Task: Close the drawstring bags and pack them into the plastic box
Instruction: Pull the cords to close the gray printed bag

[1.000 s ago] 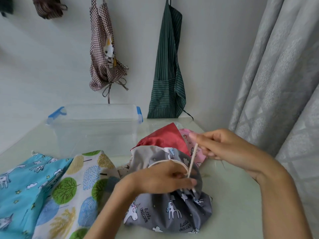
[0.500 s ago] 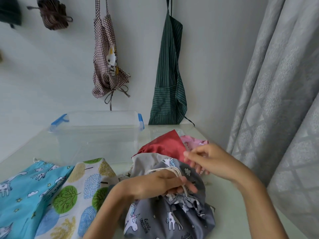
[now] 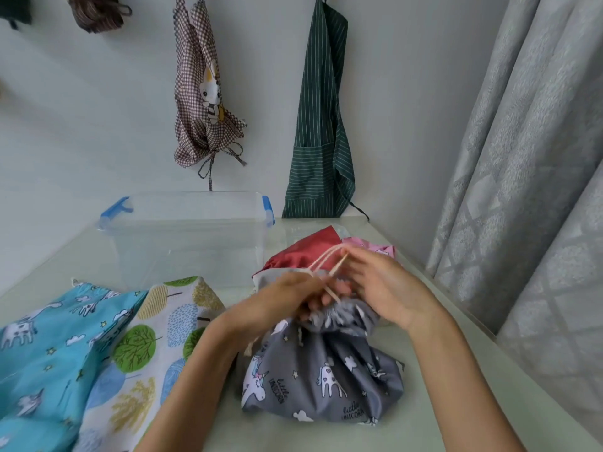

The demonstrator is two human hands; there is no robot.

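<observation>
In the middle of the frame, the left hand (image 3: 287, 296) holds the bunched top of the gray bag (image 3: 321, 370) while the right hand (image 3: 380, 285) fingers pinch its cord (image 3: 326, 261), so it is nearly shut, but the plastic box (image 3: 186, 236) looks empty and 2 bags at the lower left lie open.

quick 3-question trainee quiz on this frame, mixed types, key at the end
1. True or false: the grey unicorn bag already lies inside the clear plastic box.
2. Which bag is being closed? A) blue unicorn bag B) tree-print bag C) grey unicorn bag D) red bag
3. Fill in: both the left hand and the right hand work on the cream ______ at the bag's gathered mouth.

Key: 1 false, it sits on the table in front of the box; 2 C; 3 drawstring.
</observation>
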